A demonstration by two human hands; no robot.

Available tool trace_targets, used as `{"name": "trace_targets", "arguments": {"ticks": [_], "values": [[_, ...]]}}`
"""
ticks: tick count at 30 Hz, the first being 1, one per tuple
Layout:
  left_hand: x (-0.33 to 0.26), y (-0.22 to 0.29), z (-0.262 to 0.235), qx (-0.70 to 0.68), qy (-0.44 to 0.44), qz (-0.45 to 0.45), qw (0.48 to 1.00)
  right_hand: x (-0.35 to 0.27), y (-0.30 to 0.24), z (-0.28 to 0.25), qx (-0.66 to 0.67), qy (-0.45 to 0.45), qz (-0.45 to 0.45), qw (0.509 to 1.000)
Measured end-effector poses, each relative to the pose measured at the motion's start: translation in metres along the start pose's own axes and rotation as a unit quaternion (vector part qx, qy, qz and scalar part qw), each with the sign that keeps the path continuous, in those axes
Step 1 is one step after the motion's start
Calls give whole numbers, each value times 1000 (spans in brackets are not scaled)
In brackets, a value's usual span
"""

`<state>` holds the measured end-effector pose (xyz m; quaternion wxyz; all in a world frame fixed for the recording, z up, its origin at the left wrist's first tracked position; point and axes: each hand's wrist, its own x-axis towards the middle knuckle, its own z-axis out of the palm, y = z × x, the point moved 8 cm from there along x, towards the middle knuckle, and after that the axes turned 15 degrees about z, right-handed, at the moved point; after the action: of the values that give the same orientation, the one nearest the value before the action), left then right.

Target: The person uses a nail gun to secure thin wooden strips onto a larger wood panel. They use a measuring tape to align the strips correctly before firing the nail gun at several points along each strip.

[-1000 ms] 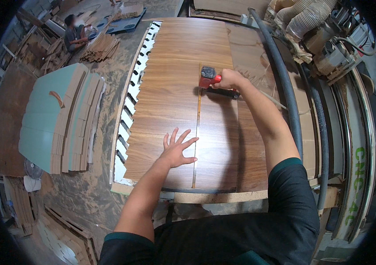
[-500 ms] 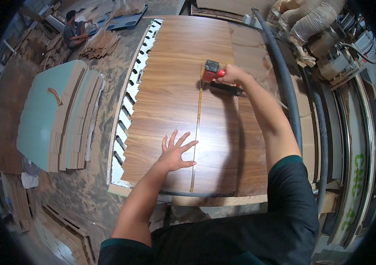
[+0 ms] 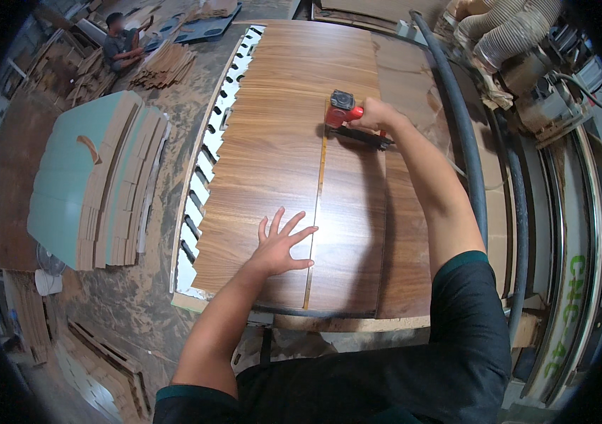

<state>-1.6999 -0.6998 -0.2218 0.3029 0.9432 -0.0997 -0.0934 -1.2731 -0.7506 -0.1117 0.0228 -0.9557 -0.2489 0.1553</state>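
Pressing my left hand (image 3: 281, 247) flat, fingers spread wide, on walnut-veneer panel (image 3: 272, 148) beside thin cut groove (image 3: 317, 212). My right hand (image 3: 375, 116) wrapped tight around red power tool (image 3: 343, 109) at groove's far end. Cut board stack (image 3: 96, 184) lies well left.

A big brown wood panel (image 3: 272, 162) lies flat on the work table. It has dark wavy grain. A thin pale strip (image 3: 317, 212) runs straight down it, from the far part to the near edge. A small red and black power tool (image 3: 343, 109) sits on the panel, right at the far end of the strip.
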Motion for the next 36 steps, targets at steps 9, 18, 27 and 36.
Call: {"name": "trace_targets", "arguments": {"ticks": [9, 18, 27, 36], "values": [[-1, -2, 2, 4, -10, -3, 1000, 15, 6, 3, 16, -16, 28, 999], [1, 1, 0, 9, -9, -8, 1000, 39, 8, -3, -9, -12, 34, 999], [0, 0, -1, 18, 10, 5, 1000, 53, 14, -15, -22, 21, 42, 999], [1, -1, 3, 40, 6, 3, 999, 69, 9, -16, -11, 4, 29, 1000]]}}
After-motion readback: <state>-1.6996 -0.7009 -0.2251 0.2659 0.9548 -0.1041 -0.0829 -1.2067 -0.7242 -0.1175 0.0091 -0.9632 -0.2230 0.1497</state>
